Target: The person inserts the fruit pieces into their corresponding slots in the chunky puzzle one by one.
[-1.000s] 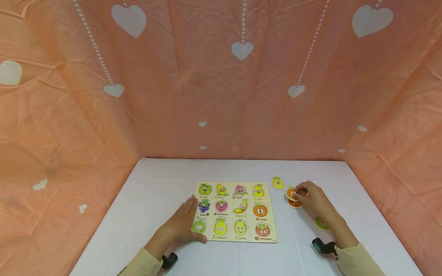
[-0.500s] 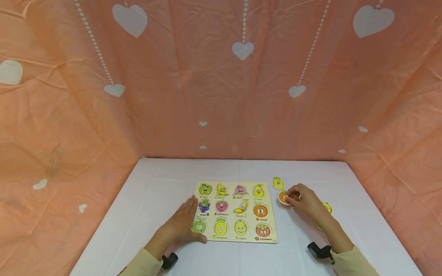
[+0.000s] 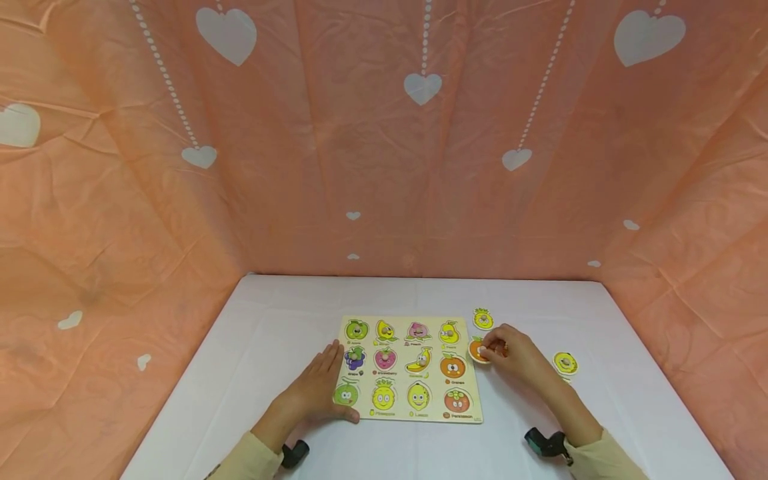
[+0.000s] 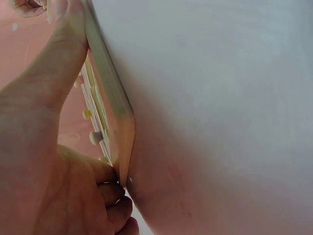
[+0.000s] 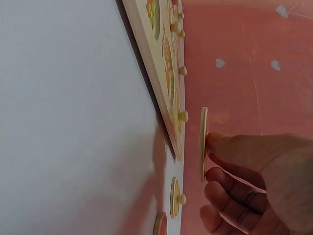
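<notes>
From my head view, my left hand [image 3: 315, 380] rests against the puzzle board [image 3: 401, 383], fingers loosely extended along its left edge, thumb at the near corner, steadying it on the bench [image 3: 288, 307]. My right hand [image 3: 517, 353] pinches the orange piece [image 3: 477, 351] just beside the board's right edge. I judge the step in hand to be bringing this piece to its matching orange recess [image 3: 453, 366], which shows no knob; the next move calls for lining up its outline, then lowering it flat. The pineapple piece [image 3: 483, 319] lies beyond my hand and a yellow piece [image 3: 565, 363] to the right of it; my forearm covers most of another, leaving a sliver. My fingers hide the orange piece's knob.

At my left wrist, the fingertips bend in at the board's corner and the thumb lies higher up along the edge. The board is almost edge-on, so its pictures can't be read, and my right hand is cut off at the top.

At my right wrist, the orange piece stands edge-on, clear of the bench. A reddish piece [image 5: 160, 225] is cut off below; which fruit, I can't tell.
</notes>
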`<state>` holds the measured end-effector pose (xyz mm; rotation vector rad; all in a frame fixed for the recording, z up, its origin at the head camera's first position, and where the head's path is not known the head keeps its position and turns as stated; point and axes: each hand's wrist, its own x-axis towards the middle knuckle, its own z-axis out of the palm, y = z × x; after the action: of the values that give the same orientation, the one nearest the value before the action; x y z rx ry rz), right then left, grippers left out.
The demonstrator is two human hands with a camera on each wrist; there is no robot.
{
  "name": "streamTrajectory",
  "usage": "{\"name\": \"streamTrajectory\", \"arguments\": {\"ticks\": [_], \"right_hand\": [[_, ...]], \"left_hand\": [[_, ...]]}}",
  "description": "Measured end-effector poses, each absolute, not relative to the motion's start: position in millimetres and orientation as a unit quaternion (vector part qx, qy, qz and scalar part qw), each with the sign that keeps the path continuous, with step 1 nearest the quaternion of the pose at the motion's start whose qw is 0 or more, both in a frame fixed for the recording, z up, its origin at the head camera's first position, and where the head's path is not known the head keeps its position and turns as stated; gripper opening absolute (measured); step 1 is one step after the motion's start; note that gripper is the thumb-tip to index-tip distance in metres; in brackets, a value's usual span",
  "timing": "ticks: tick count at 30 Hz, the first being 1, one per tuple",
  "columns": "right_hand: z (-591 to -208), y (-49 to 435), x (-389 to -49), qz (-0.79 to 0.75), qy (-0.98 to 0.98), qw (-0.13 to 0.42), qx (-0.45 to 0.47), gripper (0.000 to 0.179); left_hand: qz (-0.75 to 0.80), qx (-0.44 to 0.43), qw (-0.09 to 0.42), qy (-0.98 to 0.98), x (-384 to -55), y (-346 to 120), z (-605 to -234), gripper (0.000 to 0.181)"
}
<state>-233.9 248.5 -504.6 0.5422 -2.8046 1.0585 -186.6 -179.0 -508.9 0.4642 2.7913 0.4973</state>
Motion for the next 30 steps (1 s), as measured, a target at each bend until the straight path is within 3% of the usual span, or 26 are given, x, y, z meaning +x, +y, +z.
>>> {"name": "streamTrajectory", "arguments": {"ticks": [10, 30], "right_hand": [[-506.9, 230.1, -228.6, 0.351, -0.918, 0.017, 0.182, 0.012], [-515.7, 208.3, -227.1, 0.34, -0.915, 0.007, 0.218, 0.014]], "left_hand": [[0.17, 0.158, 0.136, 0.963, -186.9, -178.4, -508.0, 0.144], [0.173, 0.161, 0.138, 0.962, -187.1, -179.1, -505.5, 0.144]]}}
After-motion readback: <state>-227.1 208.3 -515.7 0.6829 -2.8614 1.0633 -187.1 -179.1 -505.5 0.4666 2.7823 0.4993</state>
